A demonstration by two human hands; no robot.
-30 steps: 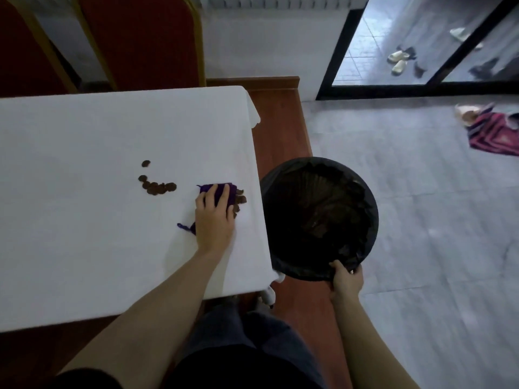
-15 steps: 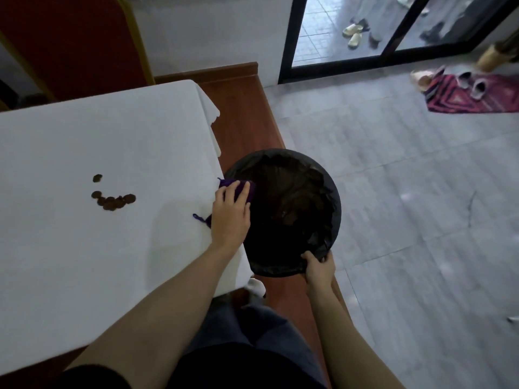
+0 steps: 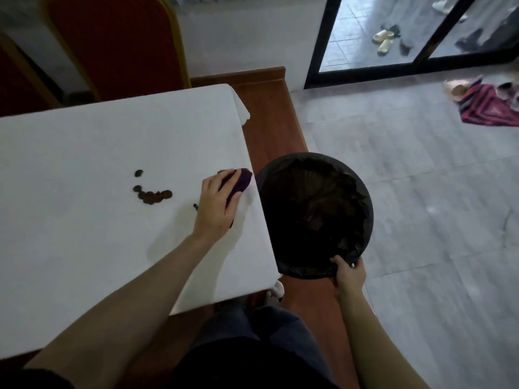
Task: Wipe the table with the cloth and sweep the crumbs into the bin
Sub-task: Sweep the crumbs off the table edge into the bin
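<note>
My left hand [image 3: 217,204] presses a bunched purple cloth [image 3: 240,182] onto the white table [image 3: 84,242], close to its right edge. A small heap of brown crumbs [image 3: 153,194] lies on the tablecloth to the left of that hand, with one crumb apart above it. A round bin lined with a black bag [image 3: 362,192] is held against the table's right edge, its mouth just below the tabletop. My right hand [image 3: 348,275] grips the bin's near rim.
Two red chair backs [image 3: 118,43] stand behind the table. A brown wooden strip [image 3: 269,113] runs under the table's right side. Grey tiled floor spreads to the right, with a striped mat [image 3: 488,108] and a dark-framed glass door [image 3: 407,37] beyond.
My left hand pushed the cloth and some crumbs to the table's edge over the bin, then drew back onto the table. Those crumbs are gone from the cloth's side.
</note>
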